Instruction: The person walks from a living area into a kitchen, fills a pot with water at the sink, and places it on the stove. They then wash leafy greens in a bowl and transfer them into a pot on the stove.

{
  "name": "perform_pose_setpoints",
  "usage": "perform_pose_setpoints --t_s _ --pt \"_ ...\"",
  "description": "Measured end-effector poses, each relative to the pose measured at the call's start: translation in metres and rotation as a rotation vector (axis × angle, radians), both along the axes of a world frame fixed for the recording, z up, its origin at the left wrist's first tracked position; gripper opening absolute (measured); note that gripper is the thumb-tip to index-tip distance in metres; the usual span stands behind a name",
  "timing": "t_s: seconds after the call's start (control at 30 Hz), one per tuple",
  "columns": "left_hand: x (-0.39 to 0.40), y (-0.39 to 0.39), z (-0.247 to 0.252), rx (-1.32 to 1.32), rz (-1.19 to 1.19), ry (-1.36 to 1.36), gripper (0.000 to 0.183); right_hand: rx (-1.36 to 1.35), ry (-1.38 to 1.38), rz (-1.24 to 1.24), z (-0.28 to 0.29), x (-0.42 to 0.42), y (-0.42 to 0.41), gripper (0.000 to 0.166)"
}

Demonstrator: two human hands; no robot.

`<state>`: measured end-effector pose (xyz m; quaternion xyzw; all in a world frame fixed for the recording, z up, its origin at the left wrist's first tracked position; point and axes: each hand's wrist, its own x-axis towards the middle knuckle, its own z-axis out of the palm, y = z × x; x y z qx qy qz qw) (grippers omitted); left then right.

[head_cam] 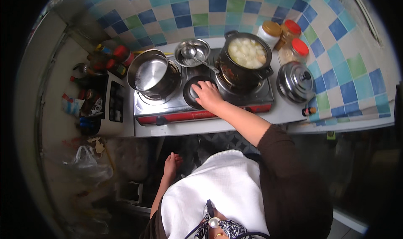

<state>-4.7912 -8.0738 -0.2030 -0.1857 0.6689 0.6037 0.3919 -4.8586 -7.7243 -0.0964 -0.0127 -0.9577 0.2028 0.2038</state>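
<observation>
My right hand rests with spread fingers on a round black lid lying at the middle of the two-burner gas stove. Whether its fingers grip the lid's knob is hidden. My left hand hangs low beside my body, with nothing visible in it. A steel pot with a shiny inside stands on the left burner. On the right burner a dark pot holds pale chunks in liquid. Behind the lid, a steel bowl holds a metal ladle.
A domed steel lid and a small bottle are at the right. Behind them stand a white jar and red-lidded jars. Bottles, packets and a white appliance crowd the left. A plastic bag lies lower left.
</observation>
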Motion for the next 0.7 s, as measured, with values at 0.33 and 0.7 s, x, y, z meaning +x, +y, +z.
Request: perform_pose_setpoints --t_s 0.33,0.7 --pt "-0.013 0.002 -0.002 -0.378 -0.629 0.339 0.021 -0.421 -0.125 -0.410 -0.077 0.254 0.034 0.007" --pt "-0.023 0.158 0.079 -0.167 -1.426 0.799 0.031 -0.588 0.035 -0.794 -0.084 0.394 0.016 0.007"
